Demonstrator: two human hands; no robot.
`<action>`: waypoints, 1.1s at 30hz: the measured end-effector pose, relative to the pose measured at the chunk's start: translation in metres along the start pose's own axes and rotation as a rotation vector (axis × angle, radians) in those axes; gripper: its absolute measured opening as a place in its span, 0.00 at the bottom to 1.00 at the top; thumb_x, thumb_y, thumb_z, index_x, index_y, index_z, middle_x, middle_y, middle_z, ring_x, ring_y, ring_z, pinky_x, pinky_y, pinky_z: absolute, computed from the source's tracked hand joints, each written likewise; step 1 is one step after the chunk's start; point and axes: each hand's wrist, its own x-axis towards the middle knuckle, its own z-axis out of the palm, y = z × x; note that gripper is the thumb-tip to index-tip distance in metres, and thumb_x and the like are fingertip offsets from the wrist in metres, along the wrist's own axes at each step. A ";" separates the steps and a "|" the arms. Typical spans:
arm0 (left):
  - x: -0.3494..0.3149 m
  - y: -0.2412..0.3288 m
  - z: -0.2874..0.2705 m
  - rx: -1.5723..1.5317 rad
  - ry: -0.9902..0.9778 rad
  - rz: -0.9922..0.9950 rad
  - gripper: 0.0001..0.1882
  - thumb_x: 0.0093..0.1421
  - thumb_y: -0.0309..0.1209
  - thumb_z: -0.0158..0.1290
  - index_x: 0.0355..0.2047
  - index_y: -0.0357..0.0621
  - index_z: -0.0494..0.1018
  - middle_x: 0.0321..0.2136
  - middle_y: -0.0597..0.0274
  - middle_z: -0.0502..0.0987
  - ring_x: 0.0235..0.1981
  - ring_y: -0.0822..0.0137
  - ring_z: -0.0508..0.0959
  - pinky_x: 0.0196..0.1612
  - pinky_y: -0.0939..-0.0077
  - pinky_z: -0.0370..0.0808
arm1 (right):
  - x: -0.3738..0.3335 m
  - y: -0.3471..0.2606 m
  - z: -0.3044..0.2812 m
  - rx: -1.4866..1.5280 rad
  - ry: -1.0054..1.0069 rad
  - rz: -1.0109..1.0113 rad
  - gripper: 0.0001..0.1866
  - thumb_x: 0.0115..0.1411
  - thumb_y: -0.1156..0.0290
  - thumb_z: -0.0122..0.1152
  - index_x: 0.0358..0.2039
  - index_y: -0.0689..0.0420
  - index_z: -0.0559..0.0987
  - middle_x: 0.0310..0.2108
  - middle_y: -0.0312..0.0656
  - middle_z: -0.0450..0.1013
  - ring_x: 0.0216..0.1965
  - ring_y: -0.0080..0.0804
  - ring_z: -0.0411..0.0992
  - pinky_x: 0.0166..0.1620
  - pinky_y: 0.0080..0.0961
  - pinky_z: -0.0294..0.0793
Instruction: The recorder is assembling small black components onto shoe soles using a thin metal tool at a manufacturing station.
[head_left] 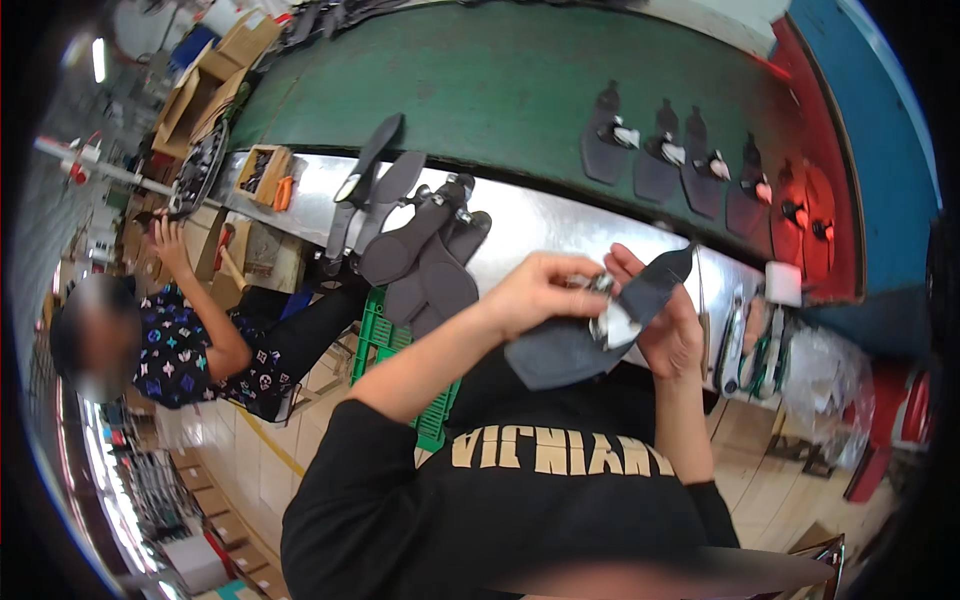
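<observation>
Green belt (520, 90) | steel ledge (545, 225) | both hands (545, 290) (665, 320) grasping grey leather piece (570, 350) | boxes (205, 85) behind

I'm seeing a dark grey flat piece (570, 345) in my hands with a shiny silver bit (612, 322) on it, my sleeve (370, 460) is black, the belt (520, 90) is dark green with red and blue edging, the crate (385, 345) is bright green, and the co-worker's shirt (185, 350) is black with a pastel print
</observation>
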 end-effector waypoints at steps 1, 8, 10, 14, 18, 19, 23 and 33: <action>-0.015 -0.013 0.002 -0.088 -0.071 0.032 0.13 0.56 0.22 0.61 0.43 0.37 0.77 0.40 0.60 0.80 0.39 0.74 0.79 0.44 0.80 0.74 | 0.001 0.001 0.011 -0.014 0.003 0.042 0.19 0.63 0.57 0.58 0.44 0.60 0.70 0.54 0.53 0.68 0.52 0.38 0.70 0.62 0.44 0.64; -0.064 -0.038 -0.022 -0.319 0.239 0.113 0.15 0.57 0.18 0.57 0.46 0.37 0.76 0.47 0.55 0.78 0.41 0.69 0.81 0.43 0.76 0.80 | -0.023 -0.002 0.034 -0.460 -0.025 -0.034 0.12 0.54 0.79 0.61 0.35 0.55 0.68 0.36 0.39 0.69 0.37 0.22 0.68 0.46 0.22 0.69; -0.071 -0.039 -0.025 -0.310 0.252 0.115 0.15 0.57 0.18 0.58 0.46 0.37 0.76 0.47 0.54 0.78 0.40 0.69 0.81 0.41 0.77 0.81 | -0.039 0.011 0.049 -0.707 0.040 -0.020 0.22 0.51 0.81 0.66 0.46 0.60 0.70 0.40 0.40 0.73 0.42 0.25 0.71 0.46 0.22 0.71; -0.082 -0.039 -0.021 -0.273 0.216 0.237 0.18 0.55 0.17 0.59 0.47 0.36 0.75 0.48 0.53 0.77 0.40 0.69 0.81 0.41 0.78 0.82 | -0.048 0.020 0.063 -1.016 0.004 -0.127 0.30 0.48 0.80 0.68 0.54 0.61 0.73 0.38 0.44 0.78 0.39 0.30 0.76 0.45 0.24 0.73; -0.086 -0.038 -0.018 -0.230 0.191 0.274 0.19 0.53 0.15 0.59 0.47 0.35 0.76 0.49 0.51 0.77 0.43 0.69 0.80 0.43 0.78 0.81 | -0.049 0.020 0.069 -1.167 -0.045 -0.295 0.24 0.46 0.80 0.69 0.48 0.61 0.79 0.38 0.47 0.79 0.36 0.37 0.77 0.42 0.26 0.74; -0.086 -0.039 -0.018 -0.229 0.192 0.272 0.19 0.53 0.15 0.59 0.47 0.35 0.76 0.49 0.51 0.77 0.43 0.69 0.80 0.43 0.78 0.81 | -0.049 0.020 0.069 -1.193 -0.073 -0.313 0.25 0.46 0.79 0.69 0.48 0.61 0.78 0.37 0.47 0.79 0.35 0.38 0.77 0.42 0.26 0.74; -0.086 -0.041 -0.016 -0.203 0.171 0.315 0.19 0.52 0.14 0.59 0.46 0.34 0.76 0.50 0.50 0.77 0.44 0.68 0.79 0.43 0.78 0.81 | -0.051 0.020 0.068 -1.220 -0.087 -0.343 0.25 0.46 0.79 0.69 0.47 0.61 0.79 0.37 0.47 0.79 0.35 0.38 0.77 0.41 0.26 0.74; -0.087 -0.043 -0.014 -0.194 0.194 0.249 0.17 0.52 0.17 0.59 0.44 0.34 0.76 0.49 0.43 0.76 0.45 0.62 0.80 0.47 0.71 0.80 | -0.055 0.022 0.063 -1.170 -0.058 -0.313 0.24 0.47 0.79 0.69 0.47 0.61 0.79 0.36 0.47 0.79 0.35 0.37 0.77 0.40 0.26 0.73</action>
